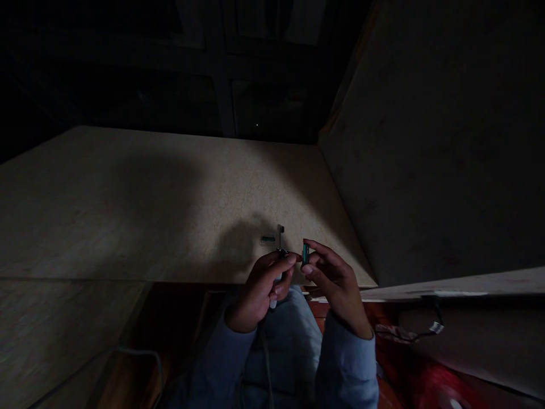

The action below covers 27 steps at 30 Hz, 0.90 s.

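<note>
My left hand (259, 289) is closed around a slim pale object (273, 302) with a dark upper end. A thin cable (267, 358) hangs below it over my lap, and I cannot make out what kind of device it is. My right hand (338, 281) pinches a small flat dark piece with a teal edge (305, 254), held upright between thumb and fingers. The fingertips of both hands nearly meet at this piece. Just beyond them, on the table, lies a small dark rectangular piece with a pale border (268, 239). Beside that shows a thin light strip with a dark end (281, 230).
The pale table (179, 216) is dimly lit, with shadows of my hands across it. A wall panel (434, 170) rises along the right side. Another cable (138, 351) crosses the lower left. A black cord with a white tag (436, 327) hangs at the lower right.
</note>
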Each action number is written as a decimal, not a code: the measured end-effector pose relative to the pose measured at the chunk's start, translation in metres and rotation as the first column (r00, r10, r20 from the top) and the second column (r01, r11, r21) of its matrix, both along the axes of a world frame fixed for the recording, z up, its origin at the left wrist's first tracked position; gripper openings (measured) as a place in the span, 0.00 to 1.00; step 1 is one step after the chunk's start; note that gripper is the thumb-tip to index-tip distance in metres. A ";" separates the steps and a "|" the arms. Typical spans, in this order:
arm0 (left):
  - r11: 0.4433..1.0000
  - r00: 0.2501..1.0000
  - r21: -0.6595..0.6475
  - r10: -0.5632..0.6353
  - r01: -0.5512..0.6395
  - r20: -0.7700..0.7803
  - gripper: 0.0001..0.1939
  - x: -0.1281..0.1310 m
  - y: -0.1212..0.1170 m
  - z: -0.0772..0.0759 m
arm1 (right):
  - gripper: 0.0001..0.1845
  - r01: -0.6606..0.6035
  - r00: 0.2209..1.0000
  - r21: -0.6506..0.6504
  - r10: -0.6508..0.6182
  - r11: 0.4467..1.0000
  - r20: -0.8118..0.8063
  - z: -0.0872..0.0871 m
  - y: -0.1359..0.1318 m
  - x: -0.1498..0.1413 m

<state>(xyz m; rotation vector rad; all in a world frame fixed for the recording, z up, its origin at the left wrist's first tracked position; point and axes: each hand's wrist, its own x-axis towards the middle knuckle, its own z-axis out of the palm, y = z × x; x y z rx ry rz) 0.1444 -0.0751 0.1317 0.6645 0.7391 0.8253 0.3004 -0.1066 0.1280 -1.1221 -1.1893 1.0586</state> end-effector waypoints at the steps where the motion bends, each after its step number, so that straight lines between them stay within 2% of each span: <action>1: 1.000 1.000 0.008 -0.019 0.019 -0.004 0.19 -0.002 -0.002 0.000 | 0.21 -0.022 1.000 0.010 0.022 1.000 0.014 0.001 -0.001 -0.001; 7: 0.999 0.998 -0.017 -0.048 0.048 0.028 0.23 -0.012 -0.006 -0.001 | 0.22 -0.129 0.990 0.050 0.126 0.990 0.059 0.003 -0.005 -0.007; 11: 0.996 0.993 -0.026 -0.085 0.087 0.085 0.21 -0.017 -0.008 0.000 | 0.23 -0.181 0.981 0.057 0.176 0.982 0.085 0.005 -0.008 -0.011; 16: 0.995 0.987 -0.043 -0.084 0.091 0.134 0.21 -0.024 -0.008 0.002 | 0.23 -0.197 0.974 0.074 0.187 0.978 0.126 0.007 -0.007 -0.015; 21: 0.995 0.985 -0.002 -0.099 0.100 0.143 0.21 -0.028 -0.008 0.002 | 0.22 -0.192 0.975 0.073 0.182 0.979 0.125 0.006 -0.005 -0.021; 24: 0.998 0.998 0.055 0.021 -0.024 0.066 0.22 -0.026 -0.010 0.001 | 0.23 -0.166 0.983 0.079 0.158 0.983 0.095 0.007 -0.005 -0.025; 26: 0.972 0.981 0.137 0.195 -0.190 -0.026 0.21 -0.023 -0.010 -0.001 | 0.22 -0.120 0.992 0.060 0.117 0.991 0.056 0.007 -0.004 -0.027; 27: 0.938 0.951 0.208 0.299 -0.279 -0.073 0.19 -0.022 -0.010 -0.002 | 0.21 -0.081 0.996 0.043 0.079 0.996 0.038 0.008 -0.004 -0.029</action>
